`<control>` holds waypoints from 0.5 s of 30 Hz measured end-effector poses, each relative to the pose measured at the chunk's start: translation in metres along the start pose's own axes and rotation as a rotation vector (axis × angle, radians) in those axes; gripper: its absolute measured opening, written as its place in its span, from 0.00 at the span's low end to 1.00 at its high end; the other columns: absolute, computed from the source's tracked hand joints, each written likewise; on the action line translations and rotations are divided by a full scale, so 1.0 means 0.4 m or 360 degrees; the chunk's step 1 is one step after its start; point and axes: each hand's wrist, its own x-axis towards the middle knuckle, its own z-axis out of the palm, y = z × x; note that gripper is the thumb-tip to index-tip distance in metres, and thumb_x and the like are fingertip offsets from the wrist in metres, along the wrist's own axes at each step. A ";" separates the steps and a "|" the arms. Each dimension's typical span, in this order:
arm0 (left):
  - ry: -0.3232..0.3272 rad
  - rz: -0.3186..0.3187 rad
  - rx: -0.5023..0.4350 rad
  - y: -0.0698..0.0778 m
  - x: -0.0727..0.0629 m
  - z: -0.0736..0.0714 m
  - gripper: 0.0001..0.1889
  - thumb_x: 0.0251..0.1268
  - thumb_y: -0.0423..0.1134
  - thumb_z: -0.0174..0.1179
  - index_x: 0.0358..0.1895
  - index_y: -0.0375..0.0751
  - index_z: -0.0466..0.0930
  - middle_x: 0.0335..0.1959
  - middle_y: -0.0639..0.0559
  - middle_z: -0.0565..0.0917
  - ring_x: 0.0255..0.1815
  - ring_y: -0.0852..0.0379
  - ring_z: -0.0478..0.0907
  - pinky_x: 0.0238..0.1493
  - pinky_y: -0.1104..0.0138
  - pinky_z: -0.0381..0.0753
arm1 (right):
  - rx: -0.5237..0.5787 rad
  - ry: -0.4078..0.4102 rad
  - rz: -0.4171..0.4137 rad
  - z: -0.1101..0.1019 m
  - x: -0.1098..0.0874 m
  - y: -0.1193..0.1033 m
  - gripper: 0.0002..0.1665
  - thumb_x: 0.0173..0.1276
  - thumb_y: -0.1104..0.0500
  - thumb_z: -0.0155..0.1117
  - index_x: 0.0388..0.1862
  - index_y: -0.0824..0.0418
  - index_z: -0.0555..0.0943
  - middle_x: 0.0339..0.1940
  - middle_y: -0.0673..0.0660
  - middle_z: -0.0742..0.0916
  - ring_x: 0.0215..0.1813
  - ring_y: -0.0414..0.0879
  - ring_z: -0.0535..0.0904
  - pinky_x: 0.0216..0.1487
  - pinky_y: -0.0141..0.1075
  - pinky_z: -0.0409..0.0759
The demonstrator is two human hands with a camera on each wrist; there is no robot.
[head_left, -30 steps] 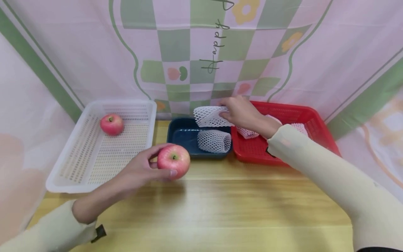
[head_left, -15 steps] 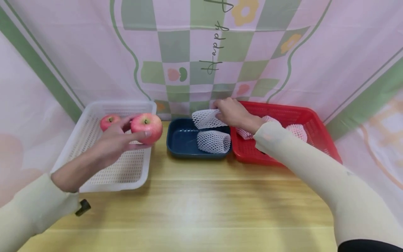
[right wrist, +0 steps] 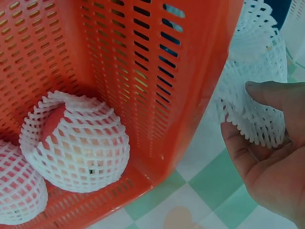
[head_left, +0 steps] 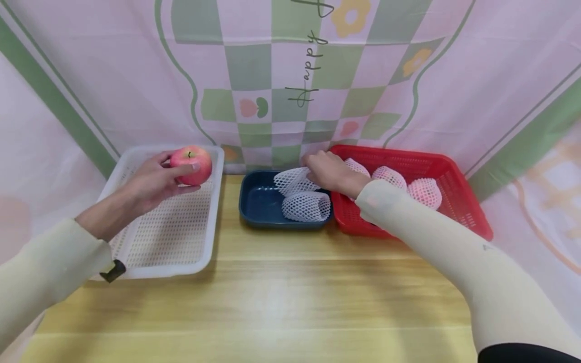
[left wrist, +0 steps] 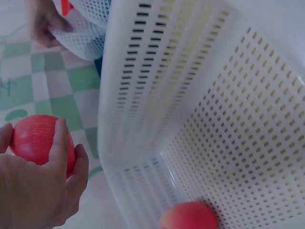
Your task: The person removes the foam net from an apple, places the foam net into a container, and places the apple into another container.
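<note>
With our left hand we are gripping a red apple near the far rim of the white basket. With our right hand we are pinching a foam net sleeve, its length running leftward from those fingers, the apple lying well apart beyond.

Script word "Happy", running sideways, on the far cloth; next letter cut off, unreadable.

Apple in left hand, probably another in basket
</note>
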 end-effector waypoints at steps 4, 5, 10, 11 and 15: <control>0.0029 -0.0054 0.0046 0.005 0.030 -0.009 0.50 0.76 0.44 0.66 0.88 0.46 0.39 0.85 0.41 0.53 0.78 0.42 0.66 0.62 0.57 0.84 | -0.0055 -0.0021 0.0011 0.005 0.000 -0.007 0.20 0.73 0.62 0.68 0.62 0.65 0.84 0.48 0.64 0.90 0.40 0.56 0.86 0.48 0.48 0.90; 0.0040 -0.0067 0.0071 0.006 0.038 -0.011 0.51 0.75 0.45 0.67 0.88 0.46 0.39 0.85 0.41 0.53 0.76 0.42 0.69 0.61 0.58 0.85 | -0.0078 -0.0031 0.0022 0.007 0.000 -0.007 0.19 0.74 0.62 0.67 0.61 0.65 0.84 0.47 0.64 0.90 0.39 0.55 0.86 0.47 0.48 0.90; 0.0028 -0.0131 0.0105 0.003 0.073 -0.022 0.50 0.76 0.47 0.66 0.87 0.44 0.39 0.83 0.38 0.55 0.72 0.42 0.73 0.58 0.62 0.87 | -0.0246 -0.0115 0.0062 0.016 0.001 -0.013 0.11 0.74 0.62 0.66 0.52 0.64 0.85 0.37 0.62 0.89 0.35 0.56 0.84 0.41 0.48 0.89; 0.0012 -0.0139 0.0081 0.001 0.079 -0.024 0.49 0.78 0.45 0.64 0.87 0.44 0.39 0.83 0.38 0.55 0.74 0.40 0.69 0.59 0.61 0.87 | -0.0288 -0.0125 0.0059 0.019 0.001 -0.013 0.10 0.73 0.61 0.66 0.50 0.64 0.86 0.36 0.61 0.89 0.34 0.56 0.84 0.40 0.48 0.89; -0.0022 -0.0145 0.0055 -0.015 0.104 -0.028 0.45 0.80 0.40 0.61 0.87 0.44 0.39 0.82 0.36 0.53 0.78 0.38 0.64 0.59 0.59 0.87 | -0.0437 -0.0126 0.0053 0.026 0.002 -0.016 0.08 0.72 0.60 0.67 0.43 0.64 0.87 0.32 0.61 0.89 0.35 0.57 0.85 0.42 0.49 0.88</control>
